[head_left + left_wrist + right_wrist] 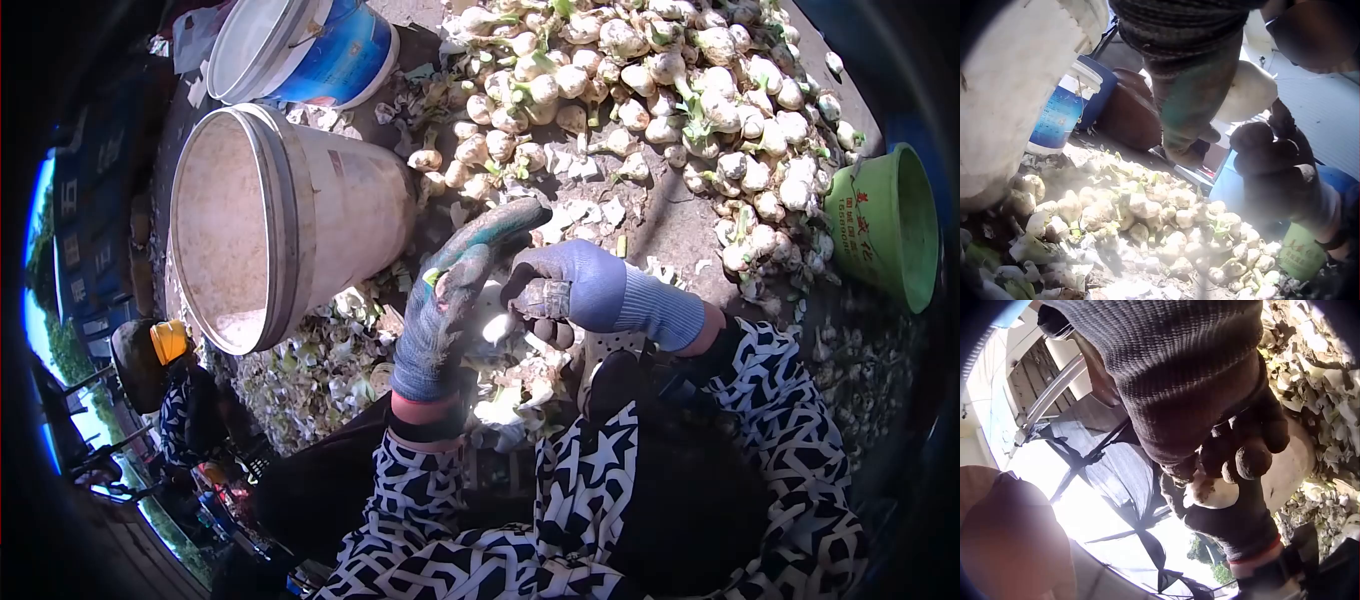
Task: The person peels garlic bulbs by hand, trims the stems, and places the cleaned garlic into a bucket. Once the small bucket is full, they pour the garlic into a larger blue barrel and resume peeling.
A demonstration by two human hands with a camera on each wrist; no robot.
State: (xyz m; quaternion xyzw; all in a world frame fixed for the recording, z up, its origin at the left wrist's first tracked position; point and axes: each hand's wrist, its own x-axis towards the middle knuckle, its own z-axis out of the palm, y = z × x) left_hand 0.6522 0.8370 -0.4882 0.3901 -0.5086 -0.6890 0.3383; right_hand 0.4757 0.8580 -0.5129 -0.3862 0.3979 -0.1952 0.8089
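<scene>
Holds a bulb (1250,94) in the left hand (448,298), cupped along its side, in front of the body and above the litter. Curls the right hand (580,285) in close from the other side, with the fingertips (1254,461) bent toward the same bulb. Cannot fairly tell, in such glare and shade, whether pinching it with the right or only touching it. Leaves little gap between the two hands, with the bulb between them, pale and rounded. Wears knitted gloves on both, dirt-stained, below patterned sleeves (390,510).

Has peelings (525,395) underneath, scattered in a bright patch, and more scraps (315,385) thickly strewn off to the left. Near the left hand, also has a white bucket (345,190), with a blue bucket (350,50) just beyond. Faces a broad heap (650,80) of bulbs past both hands, some with green tops, all lying on bare ground (665,215). At the right of that heap, has a green bucket (860,215) with red lettering.
</scene>
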